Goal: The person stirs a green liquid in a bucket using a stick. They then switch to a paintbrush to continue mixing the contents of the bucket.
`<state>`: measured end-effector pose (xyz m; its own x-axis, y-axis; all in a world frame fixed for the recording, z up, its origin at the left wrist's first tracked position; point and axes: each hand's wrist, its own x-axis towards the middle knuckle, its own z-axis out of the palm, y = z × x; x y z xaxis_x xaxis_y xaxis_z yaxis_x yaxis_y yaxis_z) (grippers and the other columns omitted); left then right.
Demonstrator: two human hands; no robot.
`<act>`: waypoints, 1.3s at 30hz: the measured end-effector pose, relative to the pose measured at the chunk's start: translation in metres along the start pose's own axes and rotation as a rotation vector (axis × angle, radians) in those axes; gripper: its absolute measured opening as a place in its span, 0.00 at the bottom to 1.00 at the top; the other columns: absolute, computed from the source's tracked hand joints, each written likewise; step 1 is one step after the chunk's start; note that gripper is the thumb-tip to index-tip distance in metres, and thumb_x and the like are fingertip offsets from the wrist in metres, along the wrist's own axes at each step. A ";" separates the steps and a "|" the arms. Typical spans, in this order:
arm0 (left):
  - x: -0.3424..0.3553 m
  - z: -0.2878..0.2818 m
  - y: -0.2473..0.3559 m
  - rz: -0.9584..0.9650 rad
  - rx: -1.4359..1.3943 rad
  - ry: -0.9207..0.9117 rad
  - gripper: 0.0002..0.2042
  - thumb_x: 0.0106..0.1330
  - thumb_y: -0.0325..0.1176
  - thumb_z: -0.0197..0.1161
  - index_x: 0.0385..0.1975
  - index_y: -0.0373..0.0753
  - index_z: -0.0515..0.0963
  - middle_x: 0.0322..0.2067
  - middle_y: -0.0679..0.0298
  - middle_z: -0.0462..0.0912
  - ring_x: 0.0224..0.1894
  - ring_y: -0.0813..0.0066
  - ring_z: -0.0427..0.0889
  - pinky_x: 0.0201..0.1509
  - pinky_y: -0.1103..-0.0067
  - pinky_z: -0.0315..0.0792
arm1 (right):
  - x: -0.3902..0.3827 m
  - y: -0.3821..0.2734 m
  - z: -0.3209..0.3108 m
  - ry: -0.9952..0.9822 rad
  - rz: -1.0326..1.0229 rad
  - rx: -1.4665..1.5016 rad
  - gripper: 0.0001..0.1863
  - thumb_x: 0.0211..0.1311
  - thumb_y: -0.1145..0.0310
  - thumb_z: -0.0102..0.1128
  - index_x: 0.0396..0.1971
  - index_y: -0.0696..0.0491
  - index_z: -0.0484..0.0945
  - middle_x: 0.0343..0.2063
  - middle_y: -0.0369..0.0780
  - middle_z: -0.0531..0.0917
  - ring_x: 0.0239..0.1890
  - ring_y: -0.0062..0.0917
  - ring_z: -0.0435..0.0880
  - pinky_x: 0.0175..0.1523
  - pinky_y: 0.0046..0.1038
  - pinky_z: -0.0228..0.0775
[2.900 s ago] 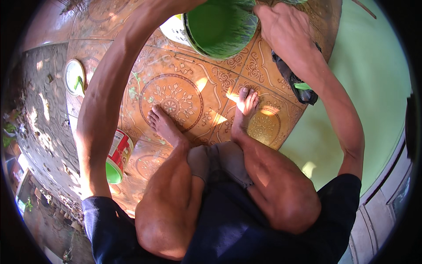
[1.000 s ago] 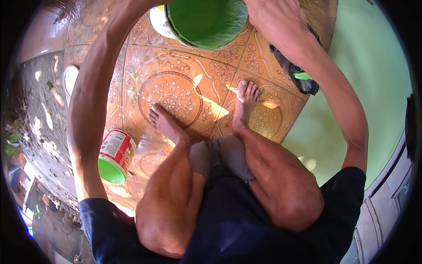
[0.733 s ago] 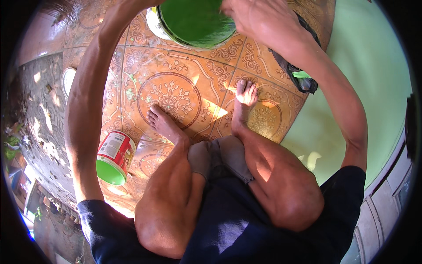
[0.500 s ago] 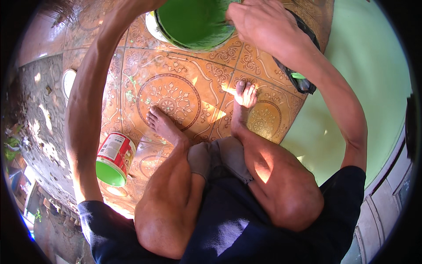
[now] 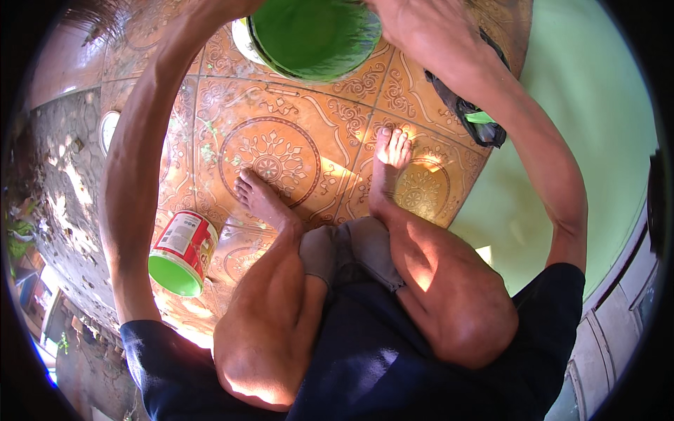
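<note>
At the top of the view a bucket (image 5: 319,42) of green paint stands on the tiles, streaks of paint smeared along its inner right wall. My left hand (image 5: 235,5) is by the bucket's left rim, mostly cut off by the frame's upper edge, its fingers out of sight. Over the right rim is my right hand (image 5: 428,28), back of the hand upward and fingers curled. What it holds, if anything, is hidden behind it and by the upper edge. A crumpled black plastic bag (image 5: 456,105) with a green item lies beneath my right forearm.
A small red and white paint can (image 5: 184,254), green inside, lies tipped beside my left forearm. A round white lid-like item (image 5: 109,131) is farther left. My bare feet rest on patterned orange tiles (image 5: 270,151). A pale green wall (image 5: 583,175) rises at the right.
My right hand has moved slightly upward and right along the rim, its fingers now less visible. The paint's surface and the smears on the inner wall look different. The black bag has shifted slightly.
</note>
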<state>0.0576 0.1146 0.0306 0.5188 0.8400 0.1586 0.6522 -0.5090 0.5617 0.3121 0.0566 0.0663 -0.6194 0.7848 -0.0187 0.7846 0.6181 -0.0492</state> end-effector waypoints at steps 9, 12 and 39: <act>0.006 0.006 0.016 -0.057 0.016 -0.011 0.16 0.59 0.24 0.59 0.48 0.33 0.84 0.39 0.47 0.88 0.41 0.51 0.89 0.46 0.63 0.82 | -0.002 0.003 -0.003 0.005 -0.034 0.018 0.05 0.66 0.71 0.56 0.34 0.57 0.76 0.30 0.51 0.82 0.36 0.45 0.84 0.44 0.46 0.74; 0.010 0.017 0.016 -0.075 0.034 0.035 0.17 0.58 0.22 0.59 0.47 0.33 0.84 0.37 0.47 0.88 0.38 0.51 0.88 0.45 0.63 0.82 | 0.001 0.009 -0.013 -0.344 0.071 -0.026 0.05 0.66 0.71 0.56 0.35 0.57 0.76 0.31 0.50 0.81 0.38 0.45 0.83 0.47 0.45 0.74; 0.011 0.009 0.015 0.013 0.036 -0.011 0.16 0.57 0.24 0.62 0.46 0.36 0.85 0.35 0.47 0.88 0.36 0.51 0.89 0.41 0.63 0.82 | 0.004 0.011 0.003 -0.165 -0.182 0.237 0.06 0.66 0.73 0.56 0.29 0.57 0.79 0.26 0.49 0.83 0.31 0.45 0.86 0.39 0.46 0.77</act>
<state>0.0775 0.1144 0.0337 0.5328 0.8316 0.1567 0.6649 -0.5260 0.5303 0.3183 0.0667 0.0630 -0.7601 0.6327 -0.1483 0.6445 0.7048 -0.2965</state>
